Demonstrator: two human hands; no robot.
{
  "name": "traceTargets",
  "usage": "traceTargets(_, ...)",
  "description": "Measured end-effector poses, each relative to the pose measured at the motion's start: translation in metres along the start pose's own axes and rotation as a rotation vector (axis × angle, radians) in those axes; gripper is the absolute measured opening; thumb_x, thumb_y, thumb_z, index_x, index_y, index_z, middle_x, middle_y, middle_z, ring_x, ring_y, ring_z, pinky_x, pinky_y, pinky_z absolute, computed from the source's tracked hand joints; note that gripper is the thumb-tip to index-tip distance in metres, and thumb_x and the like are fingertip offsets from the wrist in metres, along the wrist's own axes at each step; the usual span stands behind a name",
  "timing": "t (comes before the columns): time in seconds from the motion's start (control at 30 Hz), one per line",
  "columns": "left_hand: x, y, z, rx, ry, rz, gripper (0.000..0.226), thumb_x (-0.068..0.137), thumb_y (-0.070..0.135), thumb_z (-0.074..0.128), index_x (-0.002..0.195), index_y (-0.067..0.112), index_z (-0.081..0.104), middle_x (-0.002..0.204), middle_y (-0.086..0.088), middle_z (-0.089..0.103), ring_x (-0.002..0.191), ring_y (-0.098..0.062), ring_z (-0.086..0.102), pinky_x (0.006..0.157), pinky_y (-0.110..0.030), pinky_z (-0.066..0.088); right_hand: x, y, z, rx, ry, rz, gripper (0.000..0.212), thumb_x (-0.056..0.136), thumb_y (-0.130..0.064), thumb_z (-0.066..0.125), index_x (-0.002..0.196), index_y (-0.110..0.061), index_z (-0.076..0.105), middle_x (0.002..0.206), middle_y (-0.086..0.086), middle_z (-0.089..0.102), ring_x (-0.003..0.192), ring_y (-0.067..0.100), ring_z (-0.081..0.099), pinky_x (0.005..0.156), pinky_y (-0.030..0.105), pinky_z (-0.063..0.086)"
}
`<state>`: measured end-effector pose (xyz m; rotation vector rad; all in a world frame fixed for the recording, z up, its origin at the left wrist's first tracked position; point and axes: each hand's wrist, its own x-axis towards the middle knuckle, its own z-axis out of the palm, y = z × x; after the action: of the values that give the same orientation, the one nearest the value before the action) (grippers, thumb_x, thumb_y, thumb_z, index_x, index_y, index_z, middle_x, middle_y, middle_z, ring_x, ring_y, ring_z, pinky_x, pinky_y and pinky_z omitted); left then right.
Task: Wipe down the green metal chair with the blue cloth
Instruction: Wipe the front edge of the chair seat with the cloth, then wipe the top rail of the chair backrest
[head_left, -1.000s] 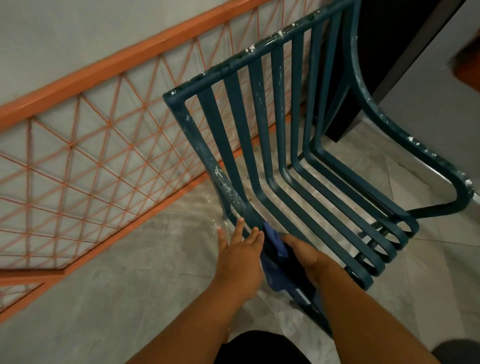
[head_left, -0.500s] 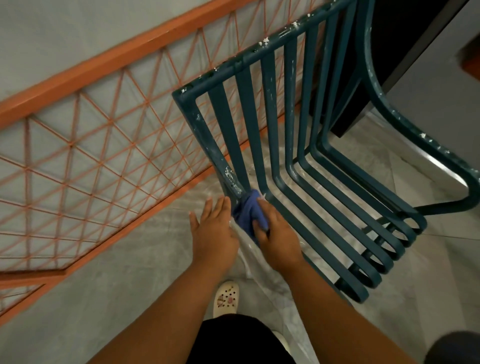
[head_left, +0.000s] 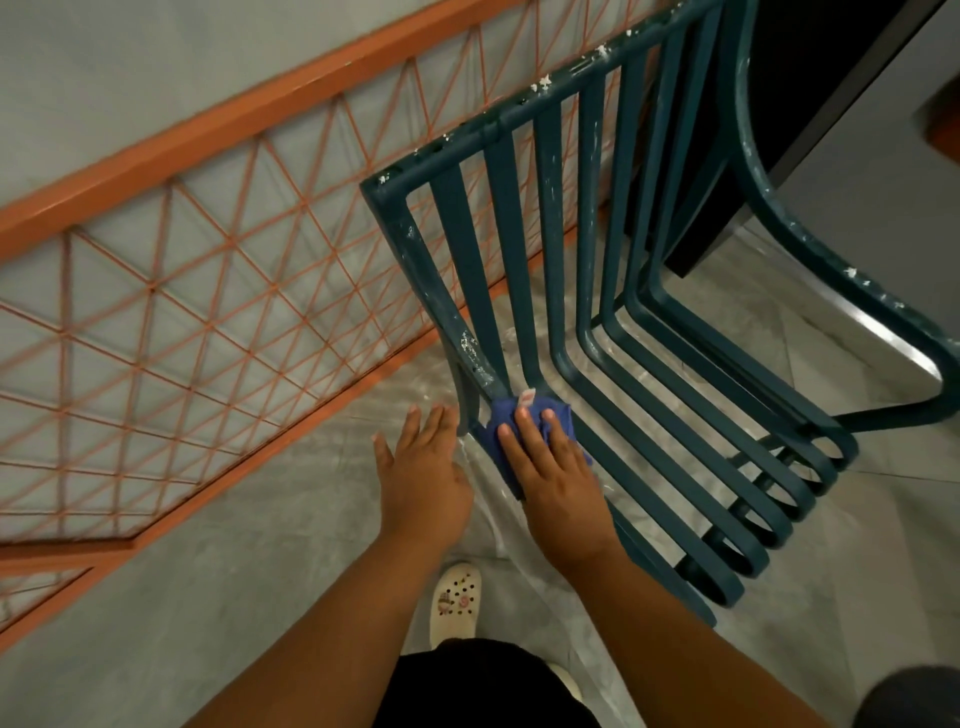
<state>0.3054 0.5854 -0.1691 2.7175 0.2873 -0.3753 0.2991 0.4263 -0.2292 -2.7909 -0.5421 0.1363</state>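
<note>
Green chair (head_left: 563, 291) slats' long axis toward wall

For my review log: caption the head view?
Right hand presses blue cloth onto green chair; left hand open.

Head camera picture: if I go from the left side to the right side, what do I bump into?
Orange railing → left hand → right hand pressing the blue cloth → green chair's seat slats → its curved armrest.

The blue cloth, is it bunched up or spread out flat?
Bunched up: the blue cloth sits as a small wad under the right hand.
</note>
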Motion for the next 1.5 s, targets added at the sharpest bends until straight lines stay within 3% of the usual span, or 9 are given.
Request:
traceTargets(0.17, -0.001, -0.004, -0.004, -0.006, -0.009, -0.001, 0.063, 0.094, 0.012, 0.038, 0.150, 0.025, 0.014, 0.158, 0.007, 0.015, 0.147, -0.014, 0.000, 0.118, -0.049, -0.003, 0.039, -0.003, -0.016, 0.236, -0.028, 0.339, 0.066, 0.100, -0.038, 0.041, 0.153, -0.016, 0.008, 0.157, 0.009, 0.027, 0.124, 0.024, 0.053, 0.096, 0.033, 0.047)
traceTargets(0.3, 0.000, -0.001, -0.006, -0.011, -0.009, -0.001, 0.061, 0.095, 0.014, 0.038, 0.150, 0.025, 0.014, 0.158, 0.008, 0.014, 0.147, -0.014, -0.001, 0.118, -0.048, -0.004, 0.050, -0.026, -0.007, 0.209, 0.014, 0.179, 0.079, 0.098, -0.024, 0.052, 0.151, -0.021, -0.007, 0.161, 0.009, 0.005, 0.147, 0.030, 0.013, 0.118, 0.045, 0.023)
traceTargets(0.43, 0.004, 0.001, -0.009, -0.028, -0.003, 0.012, 0.060, 0.096, 0.016, 0.037, 0.150, 0.025, 0.013, 0.158, 0.007, 0.014, 0.147, -0.014, -0.001, 0.118, -0.048, -0.004, 0.017, -0.014, 0.000, 0.107, 0.035, 0.114, 0.080, 0.093, -0.028, 0.057, 0.152, -0.023, 0.004, 0.160, 0.007, 0.002, 0.146, 0.031, 0.011, 0.115, 0.049, 0.021)
traceTargets(0.6, 0.014, -0.003, -0.018, -0.052, 0.033, 0.014, 0.060, 0.094, 0.013, 0.039, 0.150, 0.024, 0.019, 0.158, 0.005, 0.018, 0.147, -0.014, 0.002, 0.118, -0.047, -0.002, 0.049, -0.011, -0.022, 0.334, -0.035, 0.424, 0.060, 0.100, -0.042, 0.034, 0.152, -0.017, 0.015, 0.150, 0.011, 0.040, 0.122, 0.027, 0.053, 0.097, 0.040, 0.047)
traceTargets(0.83, 0.022, 0.004, -0.023, -0.101, 0.057, -0.022, 0.061, 0.094, 0.010, 0.040, 0.150, 0.023, 0.019, 0.158, 0.004, 0.017, 0.147, -0.014, 0.004, 0.118, -0.048, -0.001, 0.052, -0.028, -0.012, 0.282, 0.040, 0.153, 0.070, 0.100, -0.030, 0.042, 0.151, -0.022, -0.006, 0.162, 0.006, -0.003, 0.148, 0.022, -0.003, 0.121, 0.038, 0.007)
traceTargets(1.07, 0.039, 0.003, -0.034, -0.135, 0.115, -0.025, 0.060, 0.094, 0.007, 0.039, 0.149, 0.020, 0.022, 0.158, 0.004, 0.019, 0.147, -0.015, 0.006, 0.118, -0.047, 0.000, 0.066, -0.022, -0.008, 0.240, -0.061, 0.332, 0.061, 0.101, -0.034, 0.029, 0.153, -0.012, 0.006, 0.161, 0.011, 0.003, 0.148, 0.026, 0.010, 0.119, 0.041, 0.021)
traceTargets(1.23, 0.049, 0.006, -0.040, -0.163, 0.169, -0.021, 0.058, 0.095, 0.010, 0.038, 0.150, 0.018, 0.021, 0.158, 0.001, 0.020, 0.146, -0.014, 0.009, 0.118, -0.045, 0.001, 0.087, -0.047, -0.021, 0.424, 0.102, 0.122, 0.067, 0.100, -0.027, 0.038, 0.151, -0.021, -0.006, 0.161, 0.005, -0.006, 0.148, 0.025, -0.007, 0.121, 0.039, 0.002)
traceTargets(1.33, 0.052, 0.009, -0.044, -0.217, 0.207, -0.020, 0.058, 0.097, 0.012, 0.038, 0.150, 0.018, 0.016, 0.159, 0.000, 0.016, 0.146, -0.014, 0.009, 0.118, -0.041, -0.001, 0.069, -0.036, -0.007, 0.299, 0.115, 0.060, 0.073, 0.098, -0.024, 0.045, 0.151, -0.025, -0.005, 0.161, 0.004, -0.006, 0.148, 0.027, -0.008, 0.120, 0.048, 0.009)
traceTargets(1.5, 0.062, 0.011, -0.061, -0.305, 0.265, -0.001, 0.059, 0.099, 0.015, 0.036, 0.151, 0.018, 0.009, 0.160, 0.004, 0.005, 0.146, -0.011, 0.011, 0.118, -0.041, -0.002, 0.098, -0.043, -0.020, 0.518, 0.060, 0.368, 0.063, 0.100, -0.033, 0.036, 0.153, -0.015, 0.007, 0.162, 0.005, 0.010, 0.148, 0.023, 0.011, 0.120, 0.040, 0.018)
